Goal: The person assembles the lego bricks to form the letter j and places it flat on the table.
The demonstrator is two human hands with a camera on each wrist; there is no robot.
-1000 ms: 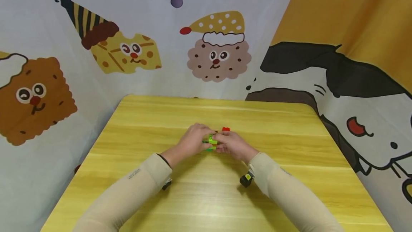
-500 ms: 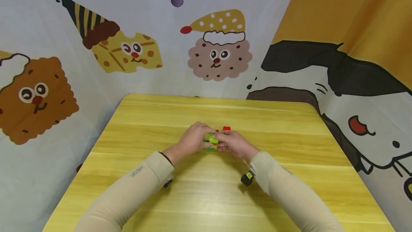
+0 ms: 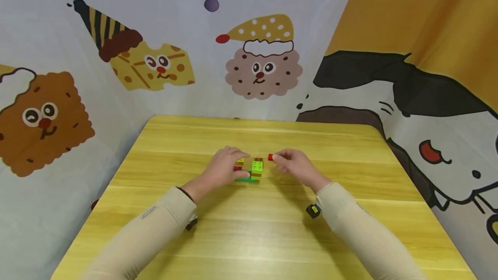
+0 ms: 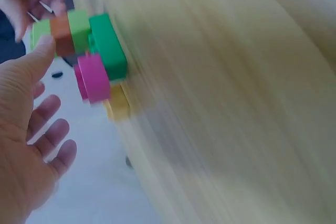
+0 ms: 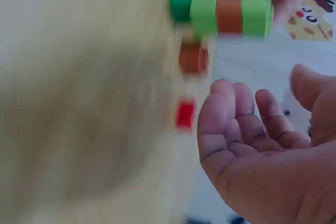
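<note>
Fingers loosely spread around toy bricks on a bench (image 3: pixel 249 237).
The left hand's (image 3: pixel 219 168) fingers are held parted beside a lime-and-brown stack (image 3: pixel 257 168), set on a green brick (image 4: pixel 109 45) with a pink brick (image 4: pixel 94 77) alongside; a red brick (image 3: pixel 270 157) is approached by the right hand's (image 3: pixel 296 165) slack, unfilled fingers, near a brown brick (image 5: pixel 193 57).

Beige sleeves (image 3: pixel 136 234), dark lettering (image 3: pixel 148 212); black wrist units (image 3: pixel 313 211), right one yellow-marked.
</note>
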